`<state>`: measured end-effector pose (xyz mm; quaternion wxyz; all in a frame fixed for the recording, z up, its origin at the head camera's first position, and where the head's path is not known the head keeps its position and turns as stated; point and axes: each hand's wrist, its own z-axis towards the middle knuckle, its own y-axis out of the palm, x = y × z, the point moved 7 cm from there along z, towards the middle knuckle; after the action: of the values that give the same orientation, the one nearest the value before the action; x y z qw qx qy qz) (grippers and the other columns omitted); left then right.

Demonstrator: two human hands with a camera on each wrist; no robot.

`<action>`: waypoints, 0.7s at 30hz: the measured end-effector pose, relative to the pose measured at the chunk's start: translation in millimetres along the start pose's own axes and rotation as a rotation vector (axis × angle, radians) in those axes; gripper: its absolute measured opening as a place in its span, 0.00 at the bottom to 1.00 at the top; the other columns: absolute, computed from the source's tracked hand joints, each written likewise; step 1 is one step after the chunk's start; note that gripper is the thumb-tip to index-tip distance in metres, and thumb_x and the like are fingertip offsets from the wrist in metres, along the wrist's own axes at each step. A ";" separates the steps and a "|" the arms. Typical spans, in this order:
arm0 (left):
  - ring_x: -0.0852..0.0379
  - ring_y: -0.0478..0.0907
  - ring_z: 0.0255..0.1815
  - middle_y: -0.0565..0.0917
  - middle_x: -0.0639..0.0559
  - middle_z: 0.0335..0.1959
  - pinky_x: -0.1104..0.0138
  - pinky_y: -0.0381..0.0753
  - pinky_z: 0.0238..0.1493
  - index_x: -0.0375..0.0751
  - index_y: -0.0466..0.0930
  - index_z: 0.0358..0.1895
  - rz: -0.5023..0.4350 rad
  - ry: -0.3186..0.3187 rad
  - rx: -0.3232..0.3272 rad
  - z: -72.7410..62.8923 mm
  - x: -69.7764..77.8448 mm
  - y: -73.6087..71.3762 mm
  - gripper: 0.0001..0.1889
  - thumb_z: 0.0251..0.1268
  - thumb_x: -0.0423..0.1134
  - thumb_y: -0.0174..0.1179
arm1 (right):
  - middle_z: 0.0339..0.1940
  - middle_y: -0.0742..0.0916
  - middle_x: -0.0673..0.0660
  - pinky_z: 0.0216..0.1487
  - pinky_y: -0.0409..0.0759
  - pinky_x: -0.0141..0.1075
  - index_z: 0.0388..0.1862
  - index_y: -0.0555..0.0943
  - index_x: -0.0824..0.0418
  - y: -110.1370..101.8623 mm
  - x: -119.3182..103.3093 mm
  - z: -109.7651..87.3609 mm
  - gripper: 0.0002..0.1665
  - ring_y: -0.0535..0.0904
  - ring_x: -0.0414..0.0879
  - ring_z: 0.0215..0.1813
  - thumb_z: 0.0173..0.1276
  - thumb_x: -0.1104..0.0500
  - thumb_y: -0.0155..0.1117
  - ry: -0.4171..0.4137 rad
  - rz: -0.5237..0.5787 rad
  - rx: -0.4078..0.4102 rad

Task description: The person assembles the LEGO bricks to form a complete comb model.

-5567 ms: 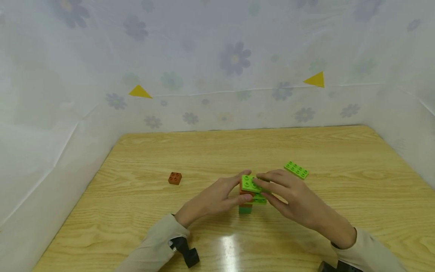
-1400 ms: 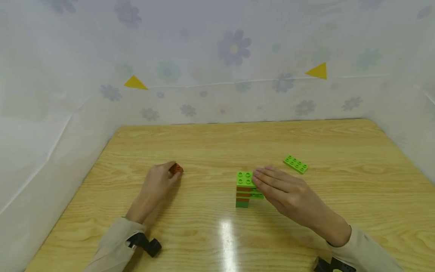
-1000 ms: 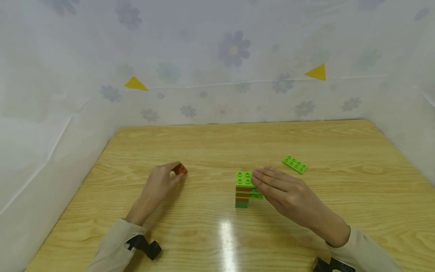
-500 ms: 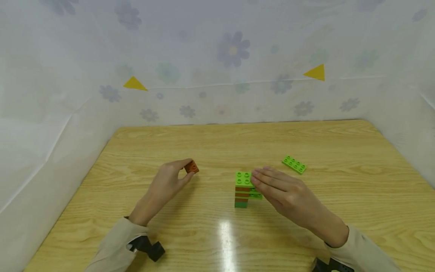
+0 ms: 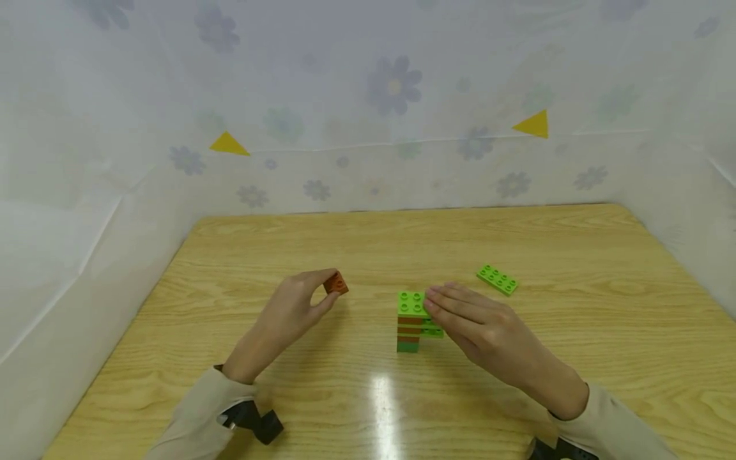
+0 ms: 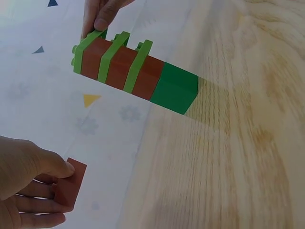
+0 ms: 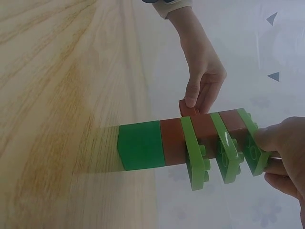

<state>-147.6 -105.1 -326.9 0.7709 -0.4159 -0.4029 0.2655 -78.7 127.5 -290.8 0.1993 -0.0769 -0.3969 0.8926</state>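
My left hand [image 5: 293,310] pinches a reddish-brown building brick [image 5: 337,283] between thumb and fingers, left of the tower and raised off the table. Upright on the table stands a toy brick tower [image 5: 409,330]. Its dark green base [image 6: 174,88] carries brown bricks alternating with light green plates, whose ends stick out to the right. The top light green plate [image 5: 411,304] shows its studs. My right hand [image 5: 489,329] pinches the overhanging end of that plate, thumb underneath and fingers above, as the left wrist view shows. The right hand hides part of the plate in the head view.
A loose light green plate [image 5: 497,280] lies on the wooden table [image 5: 345,396] behind the right hand. White flowered sheeting [image 5: 368,172] encloses the table at the back and sides. Two yellow triangles [image 5: 229,143] mark the back sheet.
My left hand has left the tower, picked up the brown brick from the table at left and carried it rightward. The right hand has stayed on the top plate lately.
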 end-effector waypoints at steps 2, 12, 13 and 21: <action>0.46 0.84 0.43 0.84 0.38 0.47 0.59 0.85 0.39 0.30 0.78 0.56 -0.004 0.009 0.004 0.9 3.6 -1.1 0.21 0.61 0.34 0.67 | 0.49 0.86 0.65 0.62 0.74 0.38 0.48 0.84 0.72 0.5 0.4 -0.4 0.24 0.83 0.56 0.52 0.80 0.59 0.41 0.013 0.005 -0.010; 0.47 0.83 0.46 0.84 0.39 0.48 0.59 0.84 0.44 0.30 0.79 0.56 -0.039 0.121 0.042 6.9 32.8 -10.7 0.21 0.59 0.32 0.68 | 0.49 0.86 0.64 0.62 0.74 0.38 0.48 0.84 0.71 0.7 1.3 -1.2 0.25 0.82 0.56 0.52 0.80 0.58 0.41 0.032 0.012 -0.019; 0.47 0.83 0.47 0.84 0.40 0.48 0.59 0.84 0.44 0.30 0.79 0.56 -0.051 0.138 0.040 7.0 36.8 -11.4 0.21 0.59 0.32 0.68 | 0.50 0.86 0.64 0.62 0.74 0.38 0.48 0.84 0.71 0.7 1.3 -1.2 0.25 0.82 0.56 0.52 0.80 0.58 0.41 0.033 0.013 -0.020; 0.48 0.83 0.48 0.84 0.40 0.48 0.61 0.84 0.46 0.30 0.78 0.56 -0.090 0.228 0.031 8.5 61.2 -15.1 0.20 0.60 0.32 0.67 | 0.49 0.86 0.64 0.63 0.73 0.38 0.48 0.84 0.71 0.8 1.2 -1.3 0.25 0.82 0.56 0.52 0.80 0.57 0.41 0.035 0.014 -0.011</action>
<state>-120.9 -63.6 -286.7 0.8291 -0.4129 -0.3266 0.1880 -79.6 128.4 -292.2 0.1997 -0.0964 -0.3979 0.8902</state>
